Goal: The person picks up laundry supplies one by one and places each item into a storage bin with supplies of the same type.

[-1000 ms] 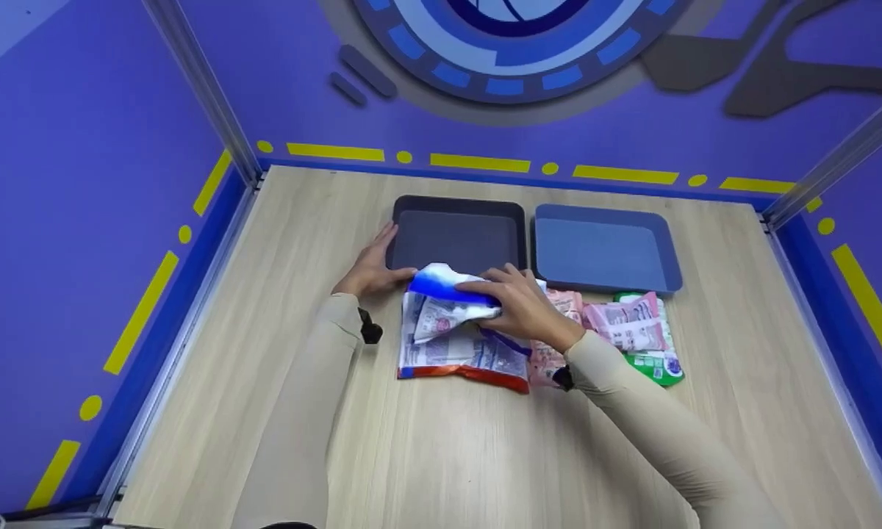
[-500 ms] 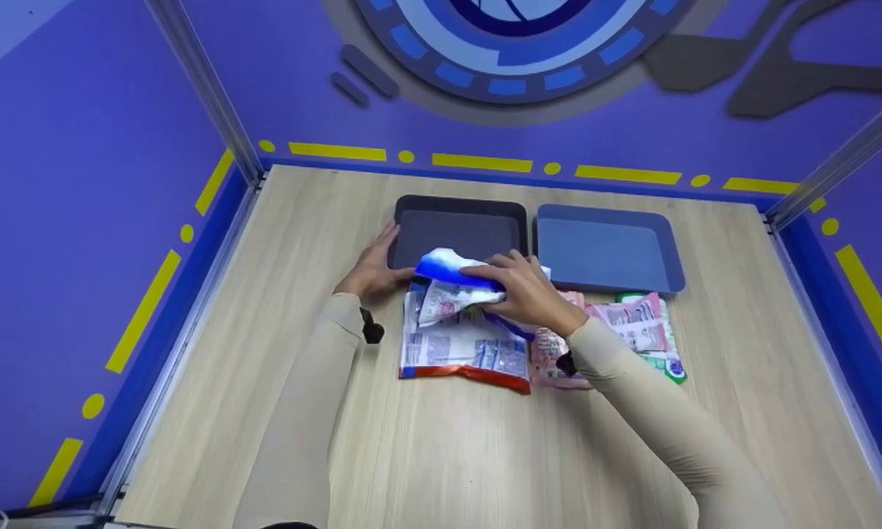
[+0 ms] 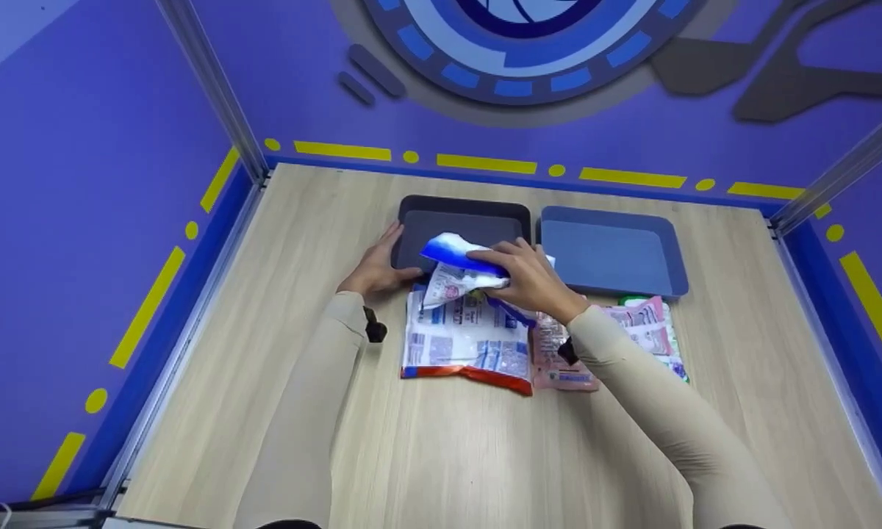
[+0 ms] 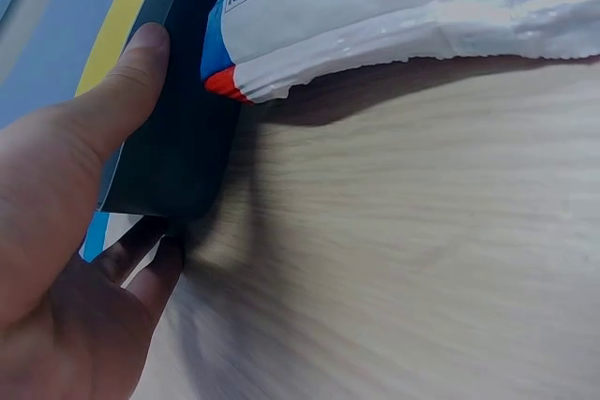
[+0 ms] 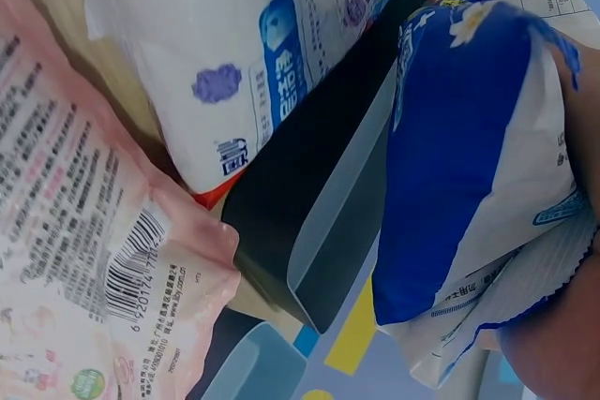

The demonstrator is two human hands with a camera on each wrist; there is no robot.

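A blue-and-white plastic bag is gripped by my right hand, tilted and raised above the dark tray's front edge. In the right wrist view the bag shows a white flower print, and its crimped edge lies by the hand. My left hand rests at the near-left corner of the dark tray. The left wrist view shows the thumb against the tray wall, other fingers round the corner. In front lies a large white bag with a red edge.
A blue-grey tray stands right of the dark one. Before it lie a pink bag, a smaller pink packet, and a green bag partly beneath that. Purple panels wall the wooden table.
My right hand has carried the blue-and-white bag up and away from me, from over the white bag toward the dark tray. The left hand stays at the tray's corner.
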